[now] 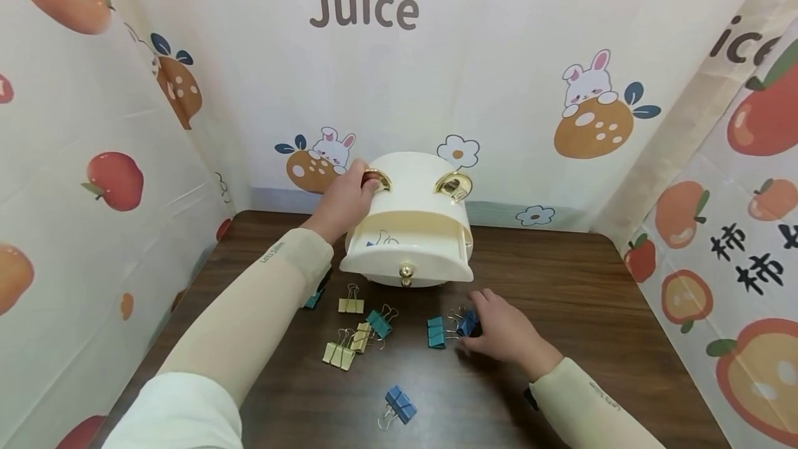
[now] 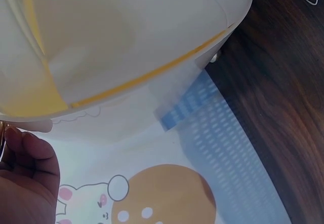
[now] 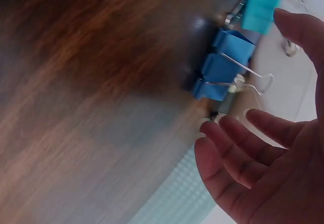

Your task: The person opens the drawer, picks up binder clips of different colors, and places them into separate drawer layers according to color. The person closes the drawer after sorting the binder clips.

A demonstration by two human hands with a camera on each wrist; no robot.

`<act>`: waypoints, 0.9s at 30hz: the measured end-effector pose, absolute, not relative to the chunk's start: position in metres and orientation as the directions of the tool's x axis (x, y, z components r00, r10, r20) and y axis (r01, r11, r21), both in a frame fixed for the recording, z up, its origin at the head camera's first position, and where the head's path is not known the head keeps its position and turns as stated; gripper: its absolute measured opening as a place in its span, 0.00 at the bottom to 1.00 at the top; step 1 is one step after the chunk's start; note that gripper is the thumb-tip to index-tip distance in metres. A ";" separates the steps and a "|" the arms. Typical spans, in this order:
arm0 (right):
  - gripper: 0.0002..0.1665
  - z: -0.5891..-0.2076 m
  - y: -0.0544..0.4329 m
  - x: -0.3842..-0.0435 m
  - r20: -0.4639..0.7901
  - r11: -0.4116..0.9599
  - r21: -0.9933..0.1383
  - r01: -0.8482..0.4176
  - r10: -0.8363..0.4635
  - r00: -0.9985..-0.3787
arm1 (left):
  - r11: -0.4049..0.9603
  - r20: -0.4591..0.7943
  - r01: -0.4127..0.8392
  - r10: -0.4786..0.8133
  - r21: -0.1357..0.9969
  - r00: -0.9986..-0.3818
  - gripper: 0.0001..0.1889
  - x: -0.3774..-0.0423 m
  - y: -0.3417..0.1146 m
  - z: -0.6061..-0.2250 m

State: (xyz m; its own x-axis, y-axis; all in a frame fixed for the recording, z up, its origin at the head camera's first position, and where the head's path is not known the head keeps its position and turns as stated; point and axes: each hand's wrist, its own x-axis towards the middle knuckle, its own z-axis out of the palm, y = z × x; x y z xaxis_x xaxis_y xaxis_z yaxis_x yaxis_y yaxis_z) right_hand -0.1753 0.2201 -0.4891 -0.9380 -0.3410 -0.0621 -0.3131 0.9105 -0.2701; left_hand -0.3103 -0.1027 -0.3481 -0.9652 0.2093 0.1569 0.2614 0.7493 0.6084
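My left hand point(image 1: 346, 203) grips the left gold ring point(image 1: 382, 179) on a white rounded storage box point(image 1: 408, 165). In the left wrist view the curled fingers point(image 2: 43, 150) show beside the box's wall, with the ring mostly hidden. The box's drawer point(image 1: 405, 265) stands pulled out, and a clip with wire handles point(image 1: 385, 238) lies inside it. My right hand point(image 1: 501, 328) is spread around a dark blue binder clip point(image 3: 225, 64) on the table, fingers and thumb apart from it. Just beyond that clip sits a teal binder clip point(image 1: 436, 332).
Left of centre, several binder clips lie on the wooden table, among them a yellow one point(image 1: 351, 305) and a teal one point(image 1: 379, 324). A blue clip point(image 1: 401, 404) lies nearer the front. A second gold ring point(image 1: 454, 186) is on the box's right. Printed curtains point(image 1: 399, 75) enclose the table.
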 end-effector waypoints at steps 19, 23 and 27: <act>0.23 -0.504 0.210 -0.193 -0.156 0.911 -0.300 -0.284 -0.341 -0.927 | 0.751 0.162 0.273 0.220 0.601 -0.962 0.13 -0.311 -0.101 -0.348; 0.20 -0.502 0.208 -0.192 -0.162 0.909 -0.315 -0.273 -0.335 -0.928 | 0.754 0.163 0.270 0.215 0.599 -0.963 0.13 -0.310 -0.101 -0.347; 0.18 -0.501 0.207 -0.191 -0.186 0.905 -0.345 -0.248 -0.325 -0.927 | 0.759 0.159 0.259 0.204 0.597 -0.966 0.13 -0.309 -0.102 -0.346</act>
State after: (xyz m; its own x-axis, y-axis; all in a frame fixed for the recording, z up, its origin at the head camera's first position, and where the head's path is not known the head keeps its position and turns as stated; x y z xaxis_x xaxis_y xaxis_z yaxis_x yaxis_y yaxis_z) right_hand -0.1911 0.2066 -0.5009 -0.9274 -0.3249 -0.1855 -0.2481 0.9052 -0.3450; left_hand -0.3086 -0.1023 -0.3462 -0.9659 0.2045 0.1586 0.2588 0.7592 0.5973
